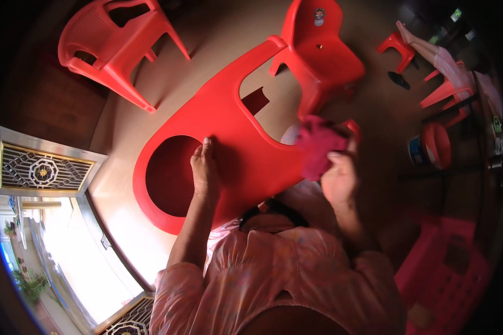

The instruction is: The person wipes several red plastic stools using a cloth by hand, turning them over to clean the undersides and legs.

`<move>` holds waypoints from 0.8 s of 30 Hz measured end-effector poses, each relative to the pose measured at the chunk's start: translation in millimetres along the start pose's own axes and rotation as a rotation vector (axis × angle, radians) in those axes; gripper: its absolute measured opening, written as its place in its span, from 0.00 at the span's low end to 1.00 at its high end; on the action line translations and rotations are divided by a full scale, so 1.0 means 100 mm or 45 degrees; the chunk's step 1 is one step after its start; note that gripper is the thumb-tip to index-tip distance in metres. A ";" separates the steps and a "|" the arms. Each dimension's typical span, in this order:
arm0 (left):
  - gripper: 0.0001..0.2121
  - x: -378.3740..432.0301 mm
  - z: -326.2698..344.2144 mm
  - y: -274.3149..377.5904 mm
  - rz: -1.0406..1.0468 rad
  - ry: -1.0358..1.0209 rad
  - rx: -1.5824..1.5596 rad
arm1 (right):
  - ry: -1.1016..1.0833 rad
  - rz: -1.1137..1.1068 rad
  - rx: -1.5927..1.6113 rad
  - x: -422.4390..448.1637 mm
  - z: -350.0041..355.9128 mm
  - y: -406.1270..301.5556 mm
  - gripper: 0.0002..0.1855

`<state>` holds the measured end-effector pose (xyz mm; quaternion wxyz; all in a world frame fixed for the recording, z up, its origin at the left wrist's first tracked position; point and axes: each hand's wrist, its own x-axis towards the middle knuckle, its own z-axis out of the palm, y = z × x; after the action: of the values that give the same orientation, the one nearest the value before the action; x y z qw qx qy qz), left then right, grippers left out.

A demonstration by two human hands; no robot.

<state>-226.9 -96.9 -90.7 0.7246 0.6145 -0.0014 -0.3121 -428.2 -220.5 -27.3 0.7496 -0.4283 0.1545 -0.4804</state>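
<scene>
A large red plastic piece [234, 121] with a round opening at one end and a wide cut-out at the other lies before me, tilted across my lap. My left hand [205, 167] grips it at the rim of the round opening, thumb on the upper face. In my right hand [339, 176] is a crumpled magenta cloth [318, 146], blurred, by the piece's right edge. Part of the piece's near edge is hidden by my arms and clothing.
A red plastic armchair [121, 58] stands at the upper left, a red child's chair [325, 54] beyond the piece. At the right are a person's legs [423, 48], a red stool [396, 48], a black slipper [398, 80] and a red tub [438, 144]. An ornate metal gate [46, 167] is at the left.
</scene>
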 end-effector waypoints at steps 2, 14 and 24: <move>0.16 -0.08 0.02 0.01 -0.007 0.033 0.036 | -0.198 0.096 -0.141 0.03 0.35 0.14 0.22; 0.24 -0.34 0.20 0.04 0.064 -0.069 0.108 | -0.612 -0.859 -1.909 1.13 0.89 1.14 0.26; 0.24 -0.25 0.07 0.00 -0.266 -0.137 -0.513 | -0.939 -0.770 -2.063 0.62 0.47 0.94 0.27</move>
<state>-249.8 -91.4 -79.6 0.7952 0.4367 0.0861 -0.4117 -312.2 -233.6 -62.7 0.0682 -0.9666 0.0768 -0.2350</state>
